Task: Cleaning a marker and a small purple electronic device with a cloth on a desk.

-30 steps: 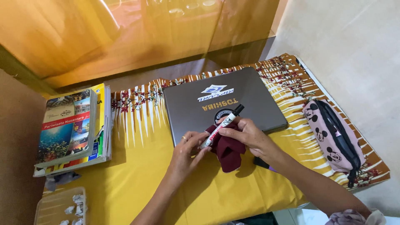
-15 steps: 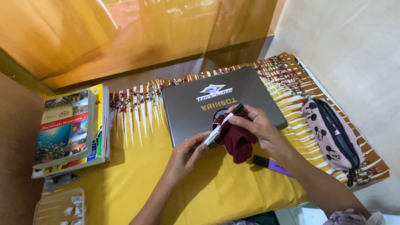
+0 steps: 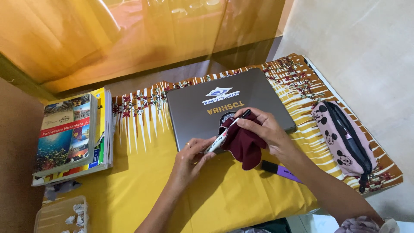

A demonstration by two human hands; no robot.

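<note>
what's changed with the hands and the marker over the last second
The right hand slid the maroon cloth up the marker toward its black cap, uncovering a purple marker on the yellow tablecloth. The left hand kept hold of the marker's lower end. The closed laptop, book stack and pink pencil case stayed put.

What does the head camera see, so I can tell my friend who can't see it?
Two hands wipe a white marker: the left hand holds one end, the right hand wraps a maroon cloth around it, above a closed grey laptop on a yellow tablecloth.
</note>
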